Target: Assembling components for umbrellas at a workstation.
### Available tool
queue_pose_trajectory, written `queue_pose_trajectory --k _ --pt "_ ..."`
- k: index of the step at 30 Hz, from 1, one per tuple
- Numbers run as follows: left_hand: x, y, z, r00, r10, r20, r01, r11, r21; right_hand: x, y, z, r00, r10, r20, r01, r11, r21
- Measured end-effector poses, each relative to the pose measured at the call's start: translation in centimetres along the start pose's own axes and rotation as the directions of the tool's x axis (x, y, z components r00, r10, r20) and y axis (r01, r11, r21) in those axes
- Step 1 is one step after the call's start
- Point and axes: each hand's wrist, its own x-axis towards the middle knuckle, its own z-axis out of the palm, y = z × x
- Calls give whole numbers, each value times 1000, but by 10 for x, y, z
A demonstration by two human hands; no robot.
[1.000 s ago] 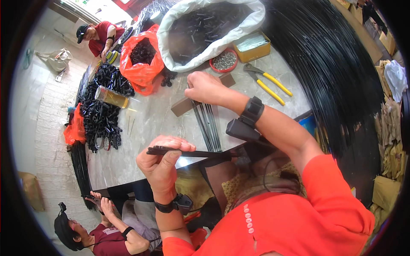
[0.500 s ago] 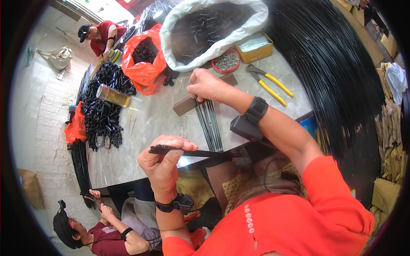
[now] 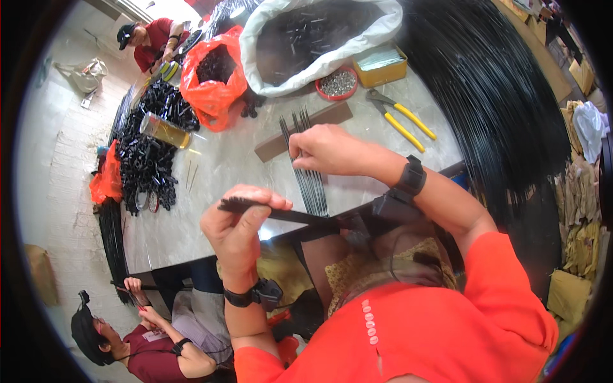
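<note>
My left hand (image 3: 237, 233) is closed round a bundle of thin black rods (image 3: 290, 215), its thumb pressed along them near the table's front edge. The bundle points to the right, towards my lap. Several more thin black rods (image 3: 311, 191) lie side by side on the table, their far ends resting across a flat brown bar (image 3: 271, 148). Over these rods is my right hand (image 3: 331, 150), fingers bent and drawn together. Its fingertips touch or nearly touch the rods; what they pinch is hidden.
Pliers with yellow handles (image 3: 408, 131) lie to the right, beside a huge sheaf of black rods (image 3: 491, 96). Behind stand a white sack (image 3: 255, 70), a red bag (image 3: 211, 105) and a red dish of small metal parts (image 3: 337, 84). Two co-workers (image 3: 156, 48) (image 3: 153, 351) are at the left.
My right hand has come back toward me from the rods' far ends, uncovering those ends over the brown bar. My left hand still holds its bundle. The whole view has shifted slightly.
</note>
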Motion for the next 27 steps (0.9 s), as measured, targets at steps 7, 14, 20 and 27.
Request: queue_pose_trajectory --k 7,14,20,27 --pt "2 4 3 999 -37 9 37 999 6 -33 -5 8 950 -297 -93 233 877 -420" --pt "3 4 4 998 -5 62 5 1000 13 -70 -46 -1 958 -234 168 286 838 -465" --pt "-1 9 11 992 -16 124 6 997 80 -68 -24 35 931 -337 138 360 802 -477" --pt "-11 21 15 975 62 213 -108 972 210 -73 -23 42 928 -348 133 371 837 -401"
